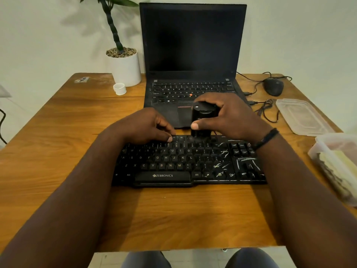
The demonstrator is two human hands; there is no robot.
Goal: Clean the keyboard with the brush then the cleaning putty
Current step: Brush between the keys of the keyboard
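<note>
A black Zebronics keyboard (173,167) lies across the wooden table (58,151), with white streaks of dirt over its right keys. My right hand (228,117) grips a chunky black brush (201,118) upright, its bristles down on the keyboard's top row right of centre. My left hand (146,126) rests on the keyboard's top left edge, fingers curled, thumb tip on the function keys. I cannot see any putty plainly.
An open black laptop (191,55) stands just behind the keyboard. A white plant pot (126,68) and small white cap (119,88) sit back left. A wired mouse (273,87), a clear lid (301,117) and a plastic container (338,163) occupy the right side.
</note>
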